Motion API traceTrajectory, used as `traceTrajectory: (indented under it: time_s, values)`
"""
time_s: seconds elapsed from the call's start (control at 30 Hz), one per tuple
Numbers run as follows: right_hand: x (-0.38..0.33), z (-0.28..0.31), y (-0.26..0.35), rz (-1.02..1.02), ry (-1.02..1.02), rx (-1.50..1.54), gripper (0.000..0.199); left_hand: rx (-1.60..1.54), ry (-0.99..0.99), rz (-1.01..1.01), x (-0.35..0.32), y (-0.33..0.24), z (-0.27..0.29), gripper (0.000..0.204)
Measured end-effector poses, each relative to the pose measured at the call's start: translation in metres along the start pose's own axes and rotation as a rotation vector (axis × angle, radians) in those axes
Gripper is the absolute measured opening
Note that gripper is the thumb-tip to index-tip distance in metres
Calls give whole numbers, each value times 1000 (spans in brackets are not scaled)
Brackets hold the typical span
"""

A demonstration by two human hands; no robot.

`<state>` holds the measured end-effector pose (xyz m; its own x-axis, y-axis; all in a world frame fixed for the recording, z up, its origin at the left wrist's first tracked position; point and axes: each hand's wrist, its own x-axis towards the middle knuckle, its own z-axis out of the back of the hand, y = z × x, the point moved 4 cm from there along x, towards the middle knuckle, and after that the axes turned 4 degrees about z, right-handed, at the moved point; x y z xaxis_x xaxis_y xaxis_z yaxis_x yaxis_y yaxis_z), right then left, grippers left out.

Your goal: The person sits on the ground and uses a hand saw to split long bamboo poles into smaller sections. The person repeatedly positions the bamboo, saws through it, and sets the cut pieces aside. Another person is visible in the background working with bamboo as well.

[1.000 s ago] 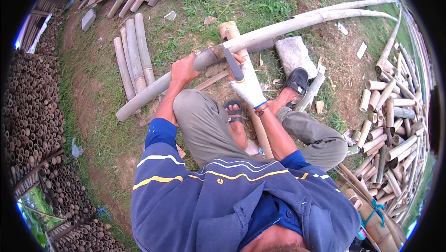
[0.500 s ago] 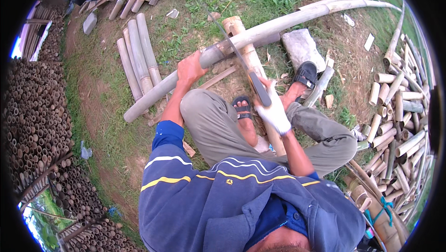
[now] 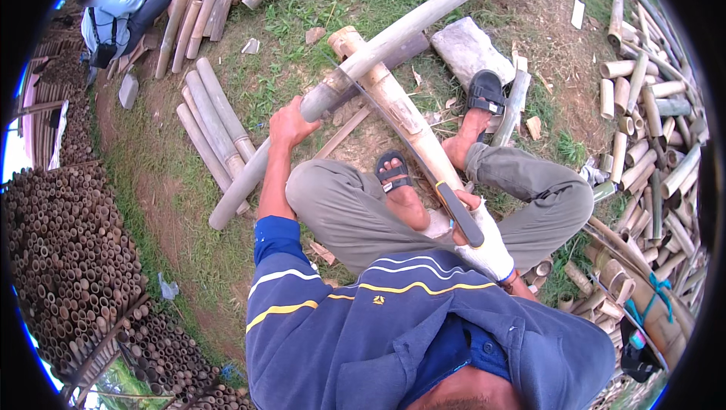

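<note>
My bare left hand [image 3: 292, 122] is wrapped around a long grey-green bamboo pole [image 3: 412, 26], which slants from near my left knee to the far right. In a white glove, my right hand [image 3: 485, 247] grips the dark handle of a handsaw [image 3: 461, 217], close to my body. The thin blade runs forward and left, its far part lying against the pole just right of my left hand. Beneath, the pole rests across a thicker yellowish bamboo support [image 3: 412, 128] that extends between my feet. How deep the blade sits cannot be made out.
Cut bamboo lengths [image 3: 219, 119] lie on the grass at left. A pale stone block [image 3: 473, 51] sits by my right foot. A heap of short pieces [image 3: 650, 153] fills the right side; stacked bamboo [image 3: 72, 236] lines the left. Another person [image 3: 117, 20] sits far left.
My right hand has drawn the saw back toward my body, so more blade lies on the near side of the pole. My left hand keeps its hold; the whole view has shifted slightly.
</note>
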<state>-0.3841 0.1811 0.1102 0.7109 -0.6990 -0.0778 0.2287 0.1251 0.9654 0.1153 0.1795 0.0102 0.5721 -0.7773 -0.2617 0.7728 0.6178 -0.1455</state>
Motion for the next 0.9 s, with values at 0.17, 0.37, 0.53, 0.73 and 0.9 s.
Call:
traceTrajectory:
  time_s: [0.17,0.37,0.53,0.73,0.9]
  values:
    - [104,-28,-18,70,25,-43,71,-8,8,21,-5,-2,2,79]
    - [277,-84,-4,257,-51,-93,64,38,15,1,7,-5,16,77]
    - [161,-56,-22,218,29,-32,72,15,4,-8,5,4,10,74]
    - [20,-4,2,-12,-6,-53,72,0,64,12,-2,3,1,74]
    - [166,-49,-15,127,27,-88,67,19,30,43,-3,-6,5,74]
